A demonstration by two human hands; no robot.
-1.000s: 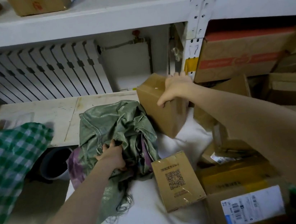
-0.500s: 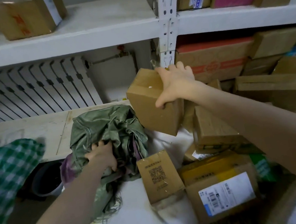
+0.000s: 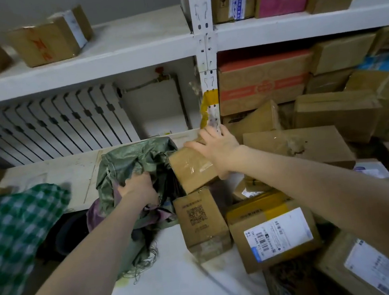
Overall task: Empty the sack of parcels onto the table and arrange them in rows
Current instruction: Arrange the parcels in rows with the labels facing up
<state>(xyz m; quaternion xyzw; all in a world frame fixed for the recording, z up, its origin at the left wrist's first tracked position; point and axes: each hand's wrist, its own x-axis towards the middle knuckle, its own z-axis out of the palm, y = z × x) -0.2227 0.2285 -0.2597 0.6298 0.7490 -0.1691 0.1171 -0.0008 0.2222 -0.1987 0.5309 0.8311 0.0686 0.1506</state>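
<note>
The left hand (image 3: 139, 189) bunches the green woven sack (image 3: 128, 163) at the left edge of the table (image 3: 169, 286), its fingers clenched in the cloth, probably to pin it while parcels come out. The right hand (image 3: 216, 149) grasps a tilted, taped cardboard parcel (image 3: 191, 172) just beside the sack's mouth, fingers over the top and thumb on the near side. A QR-code box (image 3: 199, 221) and a labelled box (image 3: 274, 233) lie touching in front, not yet in rows

a white radiator (image 3: 45, 127) lines the back wall, green checked cloth (image 3: 15, 240) at left.
</note>
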